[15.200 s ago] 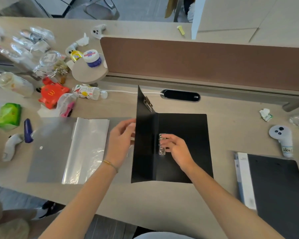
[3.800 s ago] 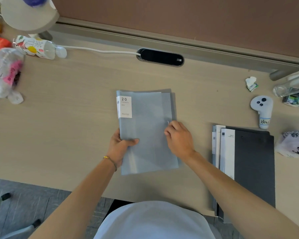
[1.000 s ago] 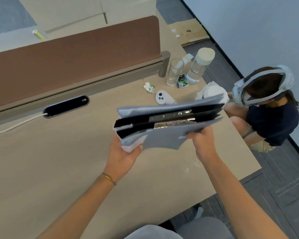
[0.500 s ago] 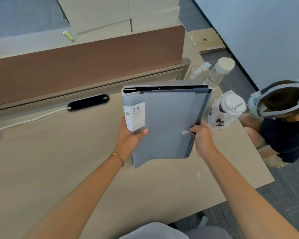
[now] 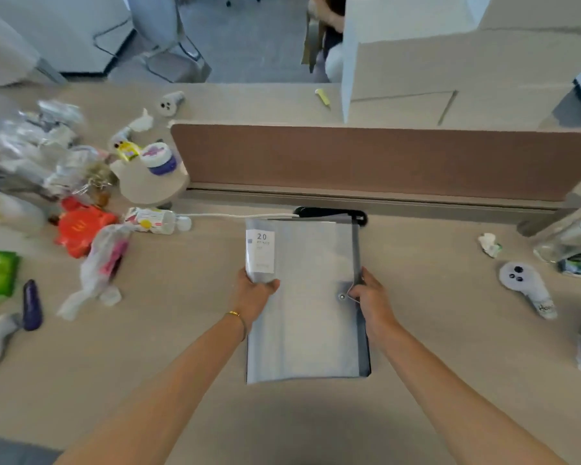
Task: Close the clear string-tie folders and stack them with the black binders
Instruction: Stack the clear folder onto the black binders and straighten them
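Both hands, left hand and right hand, grip folder stack edges

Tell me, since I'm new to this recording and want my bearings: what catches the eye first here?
The stack of folders at the middle of the desk, clear folder with a white "20" label on top, held by the left hand and right hand at its edges. Next, the clutter of bags and a red toy at the far left, and the brown divider behind.
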A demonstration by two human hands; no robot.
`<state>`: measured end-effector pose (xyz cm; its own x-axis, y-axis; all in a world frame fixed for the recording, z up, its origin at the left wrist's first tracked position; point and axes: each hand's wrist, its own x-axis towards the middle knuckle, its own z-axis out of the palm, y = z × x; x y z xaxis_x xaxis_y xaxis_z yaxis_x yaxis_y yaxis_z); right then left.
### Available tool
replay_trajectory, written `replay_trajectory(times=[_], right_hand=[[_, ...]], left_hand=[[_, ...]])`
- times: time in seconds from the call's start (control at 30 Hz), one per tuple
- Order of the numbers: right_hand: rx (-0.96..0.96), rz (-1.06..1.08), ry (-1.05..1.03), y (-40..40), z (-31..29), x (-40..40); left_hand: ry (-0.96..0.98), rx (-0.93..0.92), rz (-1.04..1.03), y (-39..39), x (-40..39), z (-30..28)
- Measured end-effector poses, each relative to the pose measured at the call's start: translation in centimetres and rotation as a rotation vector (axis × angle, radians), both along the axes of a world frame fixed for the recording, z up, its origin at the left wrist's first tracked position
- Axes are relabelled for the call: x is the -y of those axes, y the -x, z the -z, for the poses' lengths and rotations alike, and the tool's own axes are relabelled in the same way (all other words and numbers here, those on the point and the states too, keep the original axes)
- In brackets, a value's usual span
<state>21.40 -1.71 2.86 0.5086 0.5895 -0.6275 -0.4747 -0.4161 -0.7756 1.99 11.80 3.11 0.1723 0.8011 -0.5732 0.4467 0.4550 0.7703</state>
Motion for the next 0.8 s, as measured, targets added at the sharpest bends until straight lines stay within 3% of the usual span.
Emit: replay_trajectory(times=[0.17, 0.37, 0.8], right_hand=[[-0.018, -0.22, 0.122, 4.5, 1.1, -7.9], [0.005, -0.241, 0.221, 8.4, 3.2, -14.6], [0.241, -0.278, 0.289, 10.5, 5.8, -16.7]], left_hand=[[-0.007, -0.139, -0.085, 6.4, -6.4, 1.8], [-0.016, -0.214, -0.055, 10.0, -12.8, 4.5], [-0.159, -0.467, 0.051, 8.9, -15.3, 7.2]])
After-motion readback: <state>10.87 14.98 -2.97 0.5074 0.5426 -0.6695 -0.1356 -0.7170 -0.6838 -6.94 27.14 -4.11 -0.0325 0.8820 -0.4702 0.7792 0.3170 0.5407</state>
